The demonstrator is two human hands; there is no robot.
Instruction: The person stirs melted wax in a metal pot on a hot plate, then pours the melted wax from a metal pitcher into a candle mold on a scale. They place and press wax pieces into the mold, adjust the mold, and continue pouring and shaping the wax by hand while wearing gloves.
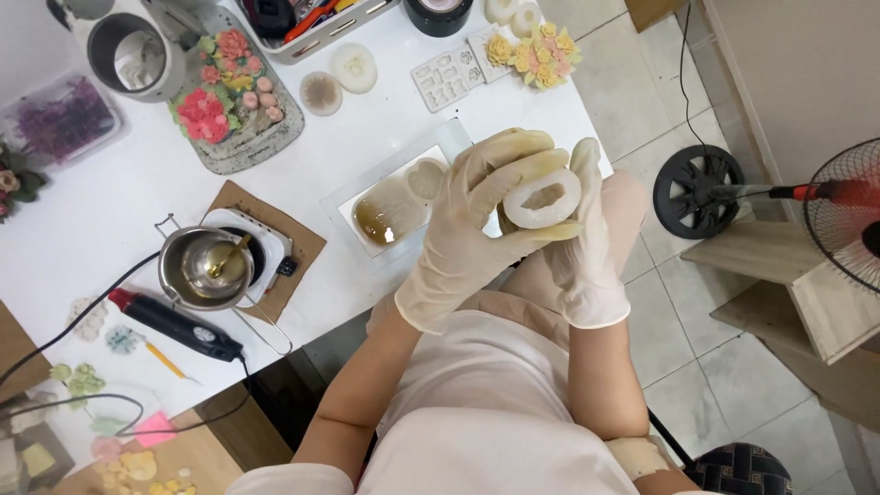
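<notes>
Both my hands wear pale latex gloves and together grip a white silicone mould with a hollow opening facing up. My left hand wraps over it from the left, fingers curled across the top. My right hand cups it from the right and behind. I hold the mould above the white table's near edge, over my lap. Just left of my hands lies a clear tray holding an amber-filled mould and a round white one.
A metal pot with a spoon sits on a small electric hotplate. A black heat tool lies near the table edge. Flower-shaped pieces on a tray, flat moulds, yellow flowers, a standing fan on the tiled floor.
</notes>
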